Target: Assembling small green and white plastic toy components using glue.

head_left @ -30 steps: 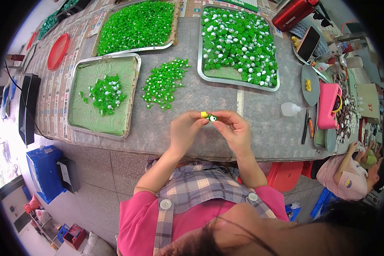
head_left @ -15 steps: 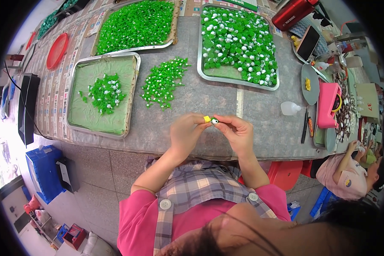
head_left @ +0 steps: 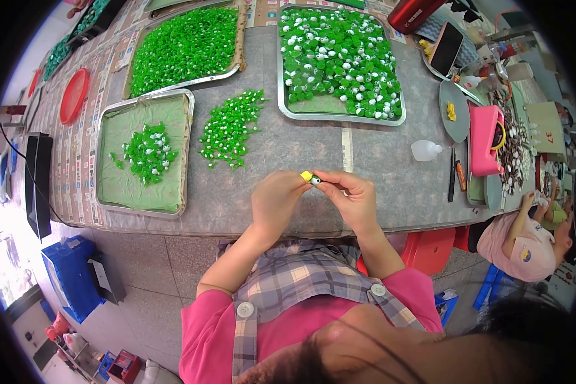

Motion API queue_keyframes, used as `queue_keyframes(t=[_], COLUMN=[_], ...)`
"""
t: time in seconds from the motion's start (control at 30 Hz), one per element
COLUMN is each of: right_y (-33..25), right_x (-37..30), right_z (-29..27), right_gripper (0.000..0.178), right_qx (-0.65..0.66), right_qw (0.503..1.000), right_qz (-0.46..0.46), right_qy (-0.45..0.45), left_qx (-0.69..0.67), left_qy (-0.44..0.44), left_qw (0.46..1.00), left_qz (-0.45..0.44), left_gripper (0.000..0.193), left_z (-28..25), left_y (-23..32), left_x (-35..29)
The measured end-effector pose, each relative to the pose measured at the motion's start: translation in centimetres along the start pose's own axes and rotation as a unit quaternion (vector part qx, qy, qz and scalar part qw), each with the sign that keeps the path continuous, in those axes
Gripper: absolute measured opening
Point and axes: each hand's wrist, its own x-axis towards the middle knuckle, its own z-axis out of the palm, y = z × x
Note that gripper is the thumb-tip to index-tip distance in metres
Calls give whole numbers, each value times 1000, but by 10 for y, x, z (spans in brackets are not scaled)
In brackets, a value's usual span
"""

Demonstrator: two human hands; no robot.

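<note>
My left hand point(head_left: 275, 200) and my right hand point(head_left: 354, 201) meet over the near part of the table, fingers pinched. Between their fingertips is a small green-and-white piece with a dark spot like an eye point(head_left: 316, 181). A small yellow bit point(head_left: 306, 175) shows at my left fingertips; whether it is held or wrapped round a finger I cannot tell. Ahead and to the left lies a loose pile of small green pieces with white dots point(head_left: 232, 131). Left of it, a shallow metal tray point(head_left: 184, 153) carries a heap of green pieces with white eyeballs point(head_left: 148, 152).
Farther back stand a tray of small green pieces point(head_left: 242, 38) and a tray of green-and-white eye pieces point(head_left: 400, 118). To the right are a clear squeeze bottle point(head_left: 425, 151), a black pen point(head_left: 452, 174), a grey plate point(head_left: 453, 128) and a pink holder point(head_left: 483, 137). Another person point(head_left: 518, 243) sits far right.
The view has shifted slightly, so the trays and table sit a little farther left. Both hands keep their pinch on the small piece, with hardly any change in their pose.
</note>
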Motion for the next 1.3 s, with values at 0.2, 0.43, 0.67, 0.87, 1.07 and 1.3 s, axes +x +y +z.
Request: queue_keyframes(t=[0.2,0.43,0.67,0.87,1.07,1.3], right_y=[-4,8,9,14,3,3], right_x=[0,10,8,9,27,85], right_z=[0,-12,-7,-2,2,27], right_gripper=[16,16,16,17,22,26], right_qx=[8,195,207,208,63,-233], right_qw=[1000,972,966,963,990,950], right_qz=[12,120,143,153,69,-155], right_qy=[-7,-53,-56,-74,-105,-136], left_qx=[-21,79,48,51,-5,225], left_qy=[35,-53,11,10,107,346], left_qw=[999,991,983,987,993,907], left_qz=[33,97,175,155,-48,-84], left_gripper=[8,17,17,16,11,23], left_z=[0,-7,-3,-5,-31,-136], left_y=[2,12,-9,-20,-43,-76], left_x=[-2,13,5,1,-5,7])
